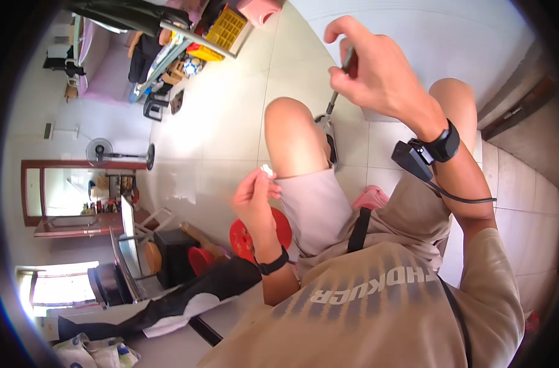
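Note:
My right hand (384,75) is raised at the upper right, its fingers curled round the dark handle of a screwdriver (349,61). The tool's thin metal shaft slants down and to the left, past my bare knee, and its tip seems to touch nothing. Lower and further left, my left hand (254,195) pinches a small white piece (268,170) between thumb and fingertips, just beside my left knee. The piece is too small to identify. A dark box on a strap (414,158) sits on my right wrist, with a cable running from it.
A pale panel (414,24) rises behind my right hand. A round red stool (242,236) stands beside my left wrist, and something pink (371,197) shows between my thighs. Across the tiled floor are a standing fan (100,151), a yellow crate (226,30) and a ball (193,65).

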`<state>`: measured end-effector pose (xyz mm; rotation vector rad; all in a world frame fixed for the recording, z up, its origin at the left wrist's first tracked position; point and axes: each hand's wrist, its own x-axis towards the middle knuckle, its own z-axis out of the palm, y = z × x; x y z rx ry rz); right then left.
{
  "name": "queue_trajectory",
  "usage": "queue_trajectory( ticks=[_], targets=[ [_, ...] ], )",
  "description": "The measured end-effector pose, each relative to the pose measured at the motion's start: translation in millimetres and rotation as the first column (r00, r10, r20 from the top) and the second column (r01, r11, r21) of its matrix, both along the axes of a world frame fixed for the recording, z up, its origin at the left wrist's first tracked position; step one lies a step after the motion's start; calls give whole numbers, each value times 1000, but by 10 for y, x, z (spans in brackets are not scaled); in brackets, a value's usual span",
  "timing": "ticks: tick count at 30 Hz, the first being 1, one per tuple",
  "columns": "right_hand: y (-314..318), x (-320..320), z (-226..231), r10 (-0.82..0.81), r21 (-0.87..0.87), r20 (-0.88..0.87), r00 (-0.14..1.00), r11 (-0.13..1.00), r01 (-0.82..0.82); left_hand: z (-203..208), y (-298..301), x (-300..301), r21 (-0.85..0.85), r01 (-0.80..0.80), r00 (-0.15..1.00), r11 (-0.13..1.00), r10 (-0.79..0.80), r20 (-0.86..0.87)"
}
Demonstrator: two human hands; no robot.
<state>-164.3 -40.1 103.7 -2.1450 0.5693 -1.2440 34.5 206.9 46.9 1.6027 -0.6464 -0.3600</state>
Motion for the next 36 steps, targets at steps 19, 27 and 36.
queue_trajectory(
  ticks=[19,27,36],
  targets=[
    [586,-461,-421,-585,774,520,622,631,-54,-643,-470,-310,70,656,694,752,-564,-448],
    [287,-20,-396,-467,620,784,408,586,-522,-477,-913,-139,10,530,798,848,-494,-345],
    [-269,585,380,-396,530,825,403,789,-310,-221,-1015,-43,-43,310,921,950,-311,-235]
  ],
)
